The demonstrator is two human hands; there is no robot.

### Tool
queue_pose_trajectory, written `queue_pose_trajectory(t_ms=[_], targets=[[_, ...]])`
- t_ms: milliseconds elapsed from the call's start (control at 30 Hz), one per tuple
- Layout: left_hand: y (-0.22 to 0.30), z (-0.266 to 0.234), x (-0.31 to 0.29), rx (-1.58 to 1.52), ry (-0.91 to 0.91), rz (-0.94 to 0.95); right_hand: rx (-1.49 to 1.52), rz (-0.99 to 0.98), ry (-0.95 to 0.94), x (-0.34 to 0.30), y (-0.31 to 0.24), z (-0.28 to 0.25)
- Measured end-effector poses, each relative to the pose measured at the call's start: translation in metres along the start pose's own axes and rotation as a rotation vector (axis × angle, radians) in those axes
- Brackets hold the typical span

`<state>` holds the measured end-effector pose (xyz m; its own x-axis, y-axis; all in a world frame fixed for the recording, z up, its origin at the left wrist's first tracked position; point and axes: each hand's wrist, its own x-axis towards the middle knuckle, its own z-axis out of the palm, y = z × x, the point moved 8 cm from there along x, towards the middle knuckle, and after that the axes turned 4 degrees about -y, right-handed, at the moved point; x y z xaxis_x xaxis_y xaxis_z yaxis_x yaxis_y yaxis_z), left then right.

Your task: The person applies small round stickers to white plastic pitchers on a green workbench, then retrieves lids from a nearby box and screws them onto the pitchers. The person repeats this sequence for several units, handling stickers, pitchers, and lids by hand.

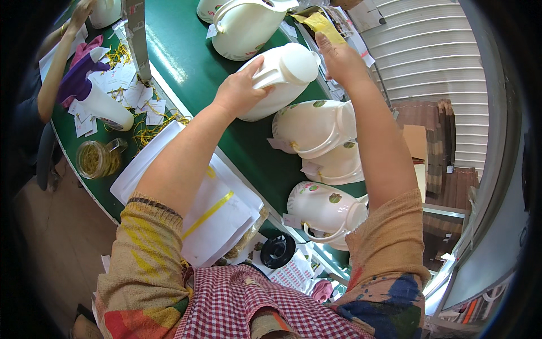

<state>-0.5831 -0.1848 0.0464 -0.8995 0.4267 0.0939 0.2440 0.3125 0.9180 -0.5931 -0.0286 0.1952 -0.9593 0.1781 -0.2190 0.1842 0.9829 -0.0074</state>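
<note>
Papers (231, 220) lie between the jar (90, 158) and jugs (316, 200).

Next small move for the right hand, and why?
Probably secure the yellow item with the right hand before pulling it: the thumb is right by it, but whether the fingers hold it is hidden. The left hand already grips the white jug, so the right seems free for this.

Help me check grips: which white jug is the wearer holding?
The jug in the left hand, with its lid near the right hand; neither hand grips another.
</note>
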Motion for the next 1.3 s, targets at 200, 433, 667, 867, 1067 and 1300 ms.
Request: queue_pose_trajectory(t_ms=[200, 433, 667, 867, 1067, 1300], targets=[[-0.003, 0.002, -0.005, -0.003, 0.044, -0.021, -0.180, -0.557, 0.191, -0.006, -0.040, 0.038], [0.010, 0.034, -0.076, -0.168, 0.107, 0.022, -0.190, -0.130, 0.237, -0.011, -0.069, 0.048], [-0.016, 0.018, -0.039, -0.590, -0.024, 0.121, -0.097, -0.591, 0.396, -0.027, -0.057, 0.054], [0.007, 0.046, -0.064, -0.180, 0.113, -0.052, 0.080, 0.110, 0.477, -0.028, -0.027, 0.067], [-0.019, 0.037, -0.054, -0.887, -0.012, 0.053, -0.011, -0.305, 0.488, -0.032, -0.039, 0.078], [-0.017, 0.048, -0.048, -0.654, 0.073, 0.158, 0.114, 0.091, 0.163, -0.067, -0.033, 0.058]])
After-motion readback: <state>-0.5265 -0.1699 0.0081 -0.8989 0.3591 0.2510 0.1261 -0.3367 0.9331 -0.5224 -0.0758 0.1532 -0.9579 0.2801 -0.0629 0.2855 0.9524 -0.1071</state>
